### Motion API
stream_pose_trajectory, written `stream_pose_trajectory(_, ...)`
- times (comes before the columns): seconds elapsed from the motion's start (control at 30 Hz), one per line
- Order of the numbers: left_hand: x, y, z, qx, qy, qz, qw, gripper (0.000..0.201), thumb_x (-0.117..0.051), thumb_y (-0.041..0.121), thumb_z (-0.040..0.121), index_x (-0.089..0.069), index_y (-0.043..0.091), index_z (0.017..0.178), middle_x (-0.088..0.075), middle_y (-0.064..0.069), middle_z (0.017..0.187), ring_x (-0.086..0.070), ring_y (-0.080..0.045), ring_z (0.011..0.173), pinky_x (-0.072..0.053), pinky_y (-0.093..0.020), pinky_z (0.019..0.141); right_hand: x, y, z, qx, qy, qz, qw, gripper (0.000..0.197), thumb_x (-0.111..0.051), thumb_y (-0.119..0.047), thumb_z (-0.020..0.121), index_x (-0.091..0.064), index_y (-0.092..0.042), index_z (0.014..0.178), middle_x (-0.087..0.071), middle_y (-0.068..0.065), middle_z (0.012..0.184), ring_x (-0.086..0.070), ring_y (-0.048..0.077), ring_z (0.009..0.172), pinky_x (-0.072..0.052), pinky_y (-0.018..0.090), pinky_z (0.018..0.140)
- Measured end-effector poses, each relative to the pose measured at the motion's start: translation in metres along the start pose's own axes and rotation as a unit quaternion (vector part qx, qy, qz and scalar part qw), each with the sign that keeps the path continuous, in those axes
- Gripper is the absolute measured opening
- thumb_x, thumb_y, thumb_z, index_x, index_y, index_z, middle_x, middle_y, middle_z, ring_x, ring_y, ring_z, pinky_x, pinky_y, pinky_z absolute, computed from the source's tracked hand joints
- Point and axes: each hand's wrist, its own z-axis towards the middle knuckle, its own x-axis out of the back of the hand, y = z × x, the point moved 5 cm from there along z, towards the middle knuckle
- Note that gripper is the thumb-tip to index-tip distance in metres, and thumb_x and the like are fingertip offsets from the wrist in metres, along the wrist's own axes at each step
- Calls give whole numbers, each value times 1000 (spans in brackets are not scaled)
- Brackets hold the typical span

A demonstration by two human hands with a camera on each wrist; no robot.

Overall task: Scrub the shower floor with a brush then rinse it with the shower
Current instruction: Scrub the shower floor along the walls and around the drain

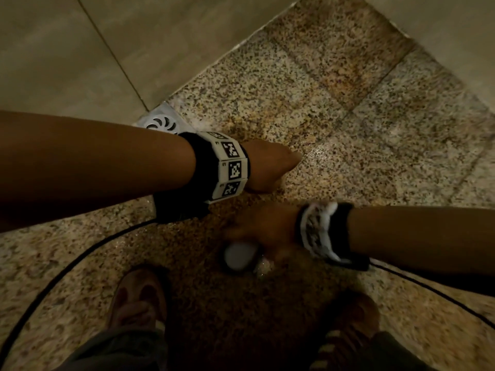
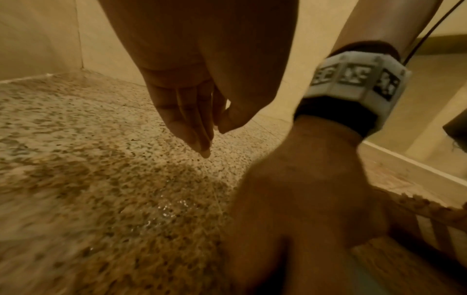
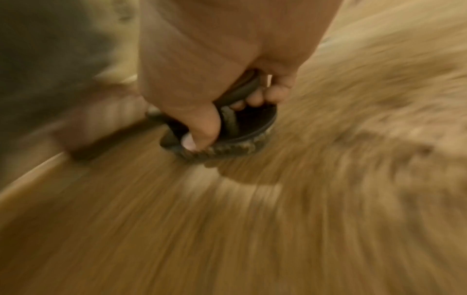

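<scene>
My right hand (image 3: 227,119) grips the dark handle of a round scrub brush (image 3: 252,137), whose bristles press on the speckled granite shower floor (image 1: 348,129). The right wrist view is smeared by motion. In the head view the right hand (image 1: 262,231) is blurred, just ahead of my feet, with a pale rounded part of the brush (image 1: 238,257) showing below it. My left hand (image 1: 270,167) hangs above the floor beside the right one, its fingers (image 2: 197,127) straight and relaxed, pointing down and holding nothing. The floor (image 2: 164,215) glistens wet near the brush.
A white floor drain (image 1: 163,123) sits at the wall's foot, partly under my left forearm. Beige tiled walls (image 1: 80,49) enclose the floor on the left and far right. A thin black cable (image 1: 80,258) loops over the floor. My sandalled feet (image 1: 136,298) stand at the bottom.
</scene>
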Motion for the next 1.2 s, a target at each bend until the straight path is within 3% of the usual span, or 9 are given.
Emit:
stream_pose_trajectory(0.07,10,-3,3,6,24,-2,1000,32,-40,22,98,-42,11,128,-51,-14,126,-52,-31,108,-35,-33,73,29,33,11,-101,18,-12,995,67,-52,-30,98,-17,-19,154,-20,9,159,-21,29,144,-17,38,114)
stream_pose_trajectory(0.13,29,-12,4,17,75,30,997,16,-43,22,97,-47,12,108,-56,-15,112,-56,-31,96,-33,-33,68,54,63,9,-179,23,19,983,60,-43,-32,102,-15,-19,154,-19,5,158,-17,29,145,-14,36,113)
stream_pose_trajectory(0.23,57,-26,-1,13,127,83,988,22,-42,15,96,-48,4,114,-55,-17,112,-54,-33,95,-33,-34,68,73,50,-6,-90,153,-1,984,68,-61,-32,89,-34,-16,149,-41,12,149,-39,33,135,-29,42,108)
stream_pose_trajectory(0.4,45,-44,-12,12,38,51,998,17,-41,14,97,-55,5,101,-59,-14,93,-53,-30,76,-43,-36,66,-7,8,-14,44,-25,-11,999,65,-55,-36,83,-41,-24,145,-59,9,128,-55,33,114,-47,40,92)
stream_pose_trajectory(0.57,25,-72,-22,58,-8,49,997,19,-45,16,95,-57,3,87,-58,-14,81,-51,-27,67,-44,-34,62,50,75,0,-140,129,42,981,65,-68,-33,82,-42,-30,141,-51,1,137,-51,28,121,-47,42,93)
stream_pose_trajectory(0.7,59,-94,-45,102,74,2,992,21,-46,11,90,-63,-2,93,-64,-21,88,-58,-32,73,-48,-39,66,76,90,-12,-149,185,69,969,62,-69,-25,77,-48,-22,136,-55,6,129,-54,31,114,-48,39,83)
stream_pose_trajectory(0.97,60,-121,-82,183,237,-142,943,15,-44,16,93,-57,9,96,-62,-10,92,-56,-30,84,-47,-37,77,46,72,-11,-65,15,8,998,62,-65,-30,78,-47,-26,137,-51,5,130,-52,31,117,-48,42,92)
stream_pose_trajectory(1.1,43,-134,-70,235,302,-266,885,14,-46,10,90,-59,11,93,-62,-5,92,-56,-22,83,-47,-31,75,89,78,28,-127,89,10,988,56,-66,-25,88,-47,-22,140,-49,7,138,-48,27,125,-40,34,98)
stream_pose_trajectory(1.2,34,-140,-74,247,355,-314,845,14,-48,8,88,-61,8,94,-62,-3,88,-52,-12,75,-39,-12,61,118,78,58,-145,162,51,975,53,-66,-30,86,-50,-21,136,-55,9,130,-53,31,117,-45,36,95)
